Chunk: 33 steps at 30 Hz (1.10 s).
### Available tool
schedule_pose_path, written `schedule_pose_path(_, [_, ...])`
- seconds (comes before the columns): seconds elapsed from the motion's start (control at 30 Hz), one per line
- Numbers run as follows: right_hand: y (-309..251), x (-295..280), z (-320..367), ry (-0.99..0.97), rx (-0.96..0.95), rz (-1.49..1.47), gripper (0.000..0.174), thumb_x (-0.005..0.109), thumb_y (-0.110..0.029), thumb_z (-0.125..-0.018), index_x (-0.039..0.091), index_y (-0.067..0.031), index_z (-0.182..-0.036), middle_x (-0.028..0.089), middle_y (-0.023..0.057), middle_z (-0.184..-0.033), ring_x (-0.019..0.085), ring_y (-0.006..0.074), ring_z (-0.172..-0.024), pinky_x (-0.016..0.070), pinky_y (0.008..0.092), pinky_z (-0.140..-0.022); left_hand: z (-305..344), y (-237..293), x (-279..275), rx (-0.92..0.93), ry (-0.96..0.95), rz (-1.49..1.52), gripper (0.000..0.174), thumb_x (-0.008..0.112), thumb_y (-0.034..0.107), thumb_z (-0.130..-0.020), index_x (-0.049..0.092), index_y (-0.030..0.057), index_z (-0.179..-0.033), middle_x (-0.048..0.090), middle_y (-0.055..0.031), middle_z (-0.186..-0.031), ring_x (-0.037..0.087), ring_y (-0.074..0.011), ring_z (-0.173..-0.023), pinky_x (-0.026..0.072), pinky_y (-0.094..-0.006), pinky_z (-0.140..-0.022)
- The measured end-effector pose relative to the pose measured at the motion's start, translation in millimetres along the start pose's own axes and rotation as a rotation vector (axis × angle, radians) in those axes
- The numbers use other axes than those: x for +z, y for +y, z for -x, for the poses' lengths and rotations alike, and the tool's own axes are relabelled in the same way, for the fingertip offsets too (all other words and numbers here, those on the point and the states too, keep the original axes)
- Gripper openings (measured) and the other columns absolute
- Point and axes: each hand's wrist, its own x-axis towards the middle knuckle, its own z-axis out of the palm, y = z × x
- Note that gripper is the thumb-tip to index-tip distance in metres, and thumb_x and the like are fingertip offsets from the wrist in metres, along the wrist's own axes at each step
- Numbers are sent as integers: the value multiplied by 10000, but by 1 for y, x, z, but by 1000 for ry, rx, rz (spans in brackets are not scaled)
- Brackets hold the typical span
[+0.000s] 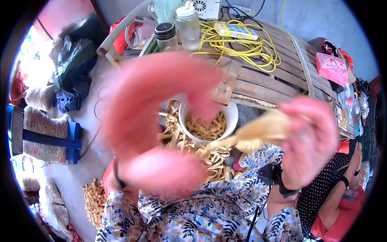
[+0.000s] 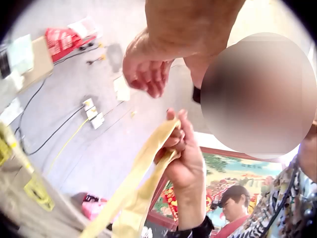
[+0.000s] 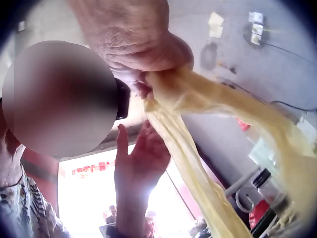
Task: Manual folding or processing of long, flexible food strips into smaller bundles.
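Note:
Motion blurs my left hand [image 1: 135, 115] in the head view, where it arches near the white bucket [image 1: 232, 119]. Its fingers look loosely bent and hold nothing in the left wrist view. My right hand [image 1: 310, 141] grips a bunched pale yellow strip [image 1: 262, 127], flat and pliable, raised right of the bucket. Two lengths of this strip [image 2: 131, 191] hang from the right hand's fingers in the left wrist view. Small twisted yellow pieces [image 1: 207, 128] lie in the bucket. More long strips [image 1: 173, 131] are heaped beside and in front of it.
Behind the bucket is a slatted wooden bench [image 1: 258, 84] bearing a coiled yellow cable [image 1: 262, 52], a clear bottle [image 1: 188, 30] and a dark-lidded jar [image 1: 166, 36]. A pile of twisted pieces [image 1: 93, 203] lies on the floor at left. Another person [image 1: 342, 207] sits close at right.

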Motion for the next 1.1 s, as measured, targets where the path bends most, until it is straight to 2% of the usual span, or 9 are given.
schedule_pose_path(0.1, [41, 19, -18, -235, 263, -281, 180, 582, -119, -804, 584, 3, -937, 576, 39, -711, 493, 39, -567, 379, 173, -469, -6, -57, 26, -372, -217, -67, 604, 698, 281, -710, 441, -20, -1166, 539, -91, -1018, 549, -174, -902, 433, -307, -794])
schedule_pose_path(0.2, [99, 36, -22, -449, 453, -469, 222, 601, -78, -789, 573, 5, -993, 615, 49, -745, 530, 42, -608, 422, 182, -508, 16, -110, 1, -768, -451, -47, 289, 608, 201, -807, 561, 32, -1037, 544, 36, -735, 505, -40, -648, 405, -177, -545])
schedule_pose_path(0.4, [209, 34, 16, -792, 714, -276, 140, 564, -64, -795, 609, 22, -896, 601, 12, -679, 493, 36, -546, 401, 179, -505, 47, -177, -67, -660, -276, -488, 121, 538, 73, -776, 634, 25, -832, 445, -13, -511, 418, -66, -462, 347, -221, -434])
schedule_pose_path(0.5, [229, 37, 32, -698, 761, -246, 131, 553, -66, -796, 621, 25, -860, 595, 12, -648, 491, 34, -538, 398, 175, -502, 55, -191, -82, -684, -553, -707, 283, 624, 161, -729, 587, 43, -983, 571, -102, -715, 565, -185, -658, 444, -307, -594])
schedule_pose_path(0.63, [224, 57, 28, -675, 698, -157, 155, 508, -31, -775, 613, 30, -873, 594, 24, -654, 501, 53, -541, 410, 199, -511, 62, -191, -28, -346, -599, -781, 659, 756, 239, -595, 471, 93, -1171, 534, -137, -1100, 523, -308, -994, 429, -381, -849])
schedule_pose_path(0.73, [222, 74, 35, -595, 255, -25, 215, 488, 9, -723, 600, 21, -907, 593, 64, -672, 534, 103, -579, 433, 245, -552, 65, -196, 10, -548, -587, -479, 449, 660, 182, -704, 501, 33, -1096, 596, -144, -933, 575, -292, -847, 450, -354, -727])
schedule_pose_path(0.77, [214, 74, 32, -606, 191, 67, 281, 500, -2, -664, 592, -9, -930, 595, 167, -819, 563, 344, -795, 447, 374, -710, 70, -202, 13, -569, -544, -441, 393, 642, 164, -712, 515, 25, -1057, 595, -154, -894, 578, -298, -817, 449, -353, -705])
schedule_pose_path(1.07, [232, 47, 38, -446, 161, 469, 195, 578, -99, -747, 602, -72, -939, 593, 136, -788, 571, 323, -704, 451, 346, -607, 68, -202, 14, -729, -398, -469, 263, 601, 144, -781, 559, 29, -1014, 611, -119, -836, 591, -163, -771, 469, -273, -688])
schedule_pose_path(1.1, [230, 52, 41, -426, 110, 504, 203, 579, -88, -743, 601, -74, -944, 594, 134, -792, 572, 322, -703, 452, 344, -607, 72, -207, 18, -525, -358, -515, 277, 621, 178, -776, 564, 28, -1002, 597, -111, -784, 559, -152, -679, 456, -279, -631])
